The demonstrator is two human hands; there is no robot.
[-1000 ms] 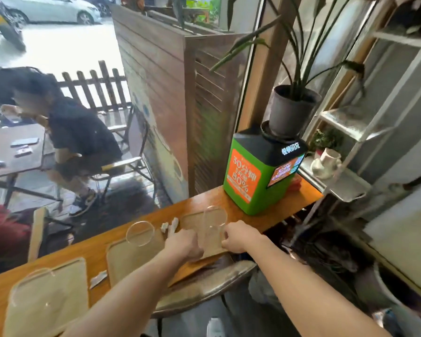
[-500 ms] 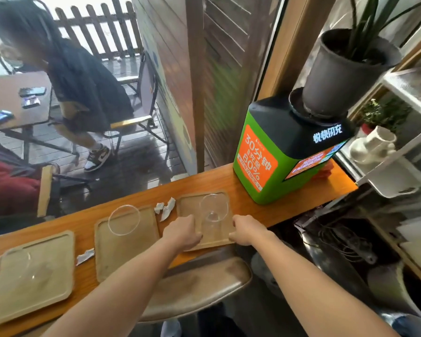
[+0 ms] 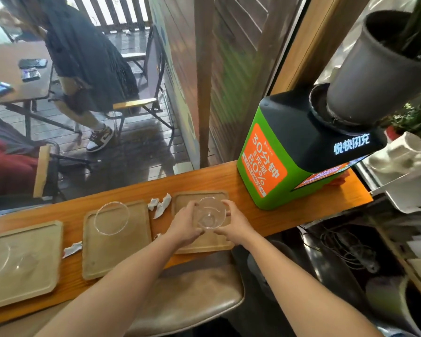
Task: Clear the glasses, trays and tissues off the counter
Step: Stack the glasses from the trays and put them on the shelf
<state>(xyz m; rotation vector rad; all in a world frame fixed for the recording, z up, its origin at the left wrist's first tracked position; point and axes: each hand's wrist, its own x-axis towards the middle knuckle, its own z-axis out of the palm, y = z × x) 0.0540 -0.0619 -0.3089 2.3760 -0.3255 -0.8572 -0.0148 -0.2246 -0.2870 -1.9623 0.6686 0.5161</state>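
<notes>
Three tan trays lie in a row on the wooden counter. On the right tray stands a clear glass, and my left hand and my right hand cup it from either side. A second clear glass stands on the middle tray. The left tray holds a third glass, partly cut off by the frame edge. Crumpled tissues lie between the middle and right trays. Another tissue lies between the left and middle trays.
A green and black charging box stands on the counter's right end with a grey plant pot on top. A padded stool sits under my arms. White shelves are at the right. A person sits outside beyond the window.
The view has dropped closer to the counter. My hands have moved from the right tray's near edge up onto the glass, closing around its sides.
</notes>
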